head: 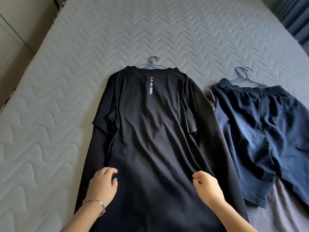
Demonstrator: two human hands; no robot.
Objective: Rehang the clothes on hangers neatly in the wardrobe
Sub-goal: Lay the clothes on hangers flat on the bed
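A black T-shirt (pixel 150 131) with a white and blue vertical logo lies back-up on the bed, with the hook of a blue hanger (pixel 153 61) sticking out of its collar. It rests on a longer black garment (pixel 95 156) whose sleeve shows along the left. My left hand (pixel 102 183), with a bracelet on its wrist, curls its fingers on the shirt's lower left side. My right hand (pixel 206 185) pinches the shirt's lower right side. Folds in the cloth run toward both hands.
Navy shorts (pixel 260 131) lie to the right on blue hangers (pixel 242 76), over a grey garment (pixel 284 206). The quilted grey mattress (pixel 58 97) spreads all around. A pale wall or door panel (pixel 15 30) is at the far left and a dark curtain (pixel 294 15) at the top right.
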